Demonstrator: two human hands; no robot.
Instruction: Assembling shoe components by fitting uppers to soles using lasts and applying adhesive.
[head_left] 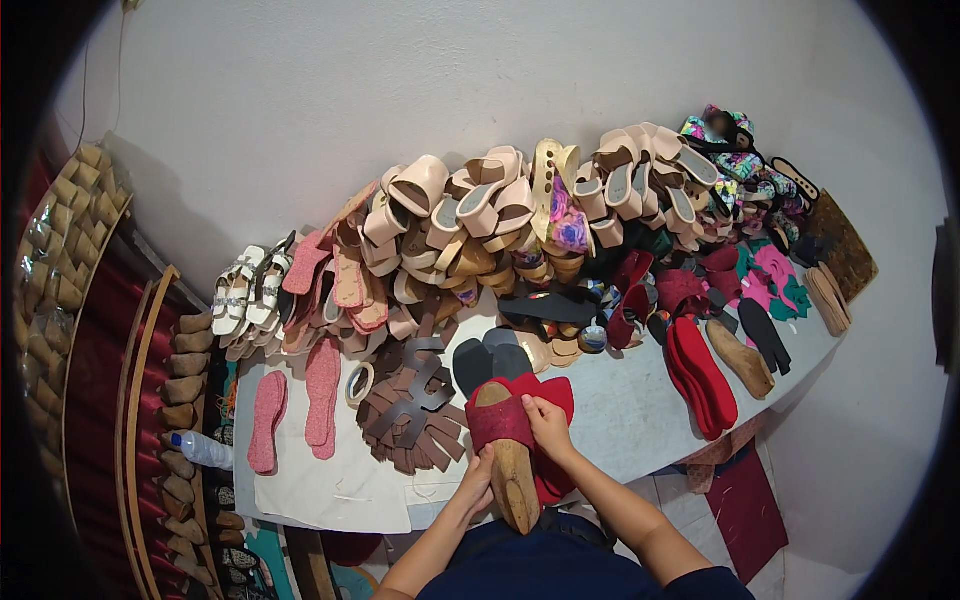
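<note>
Tan wooden shoe last (510, 465) lies at near edge of pale counter (620, 410), toe pointing away, red textured fabric strap (500, 420) wrapped across forepart. Right hand (548, 422) fingers pinched shut on strap's right edge. Left hand (478, 482) fingers curled against last's left side, gripping it. Red sole pieces beneath last. Just left: heap of brown leather cut straps (410, 412), tape roll (359, 384), two pink insoles (297, 405). Behind: stacked beige sandals (480, 210).

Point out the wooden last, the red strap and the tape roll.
wooden last (514, 480), head view, bare mid-body.
red strap (497, 422), head view, band across the last.
tape roll (359, 384), head view, on its rim.
</note>
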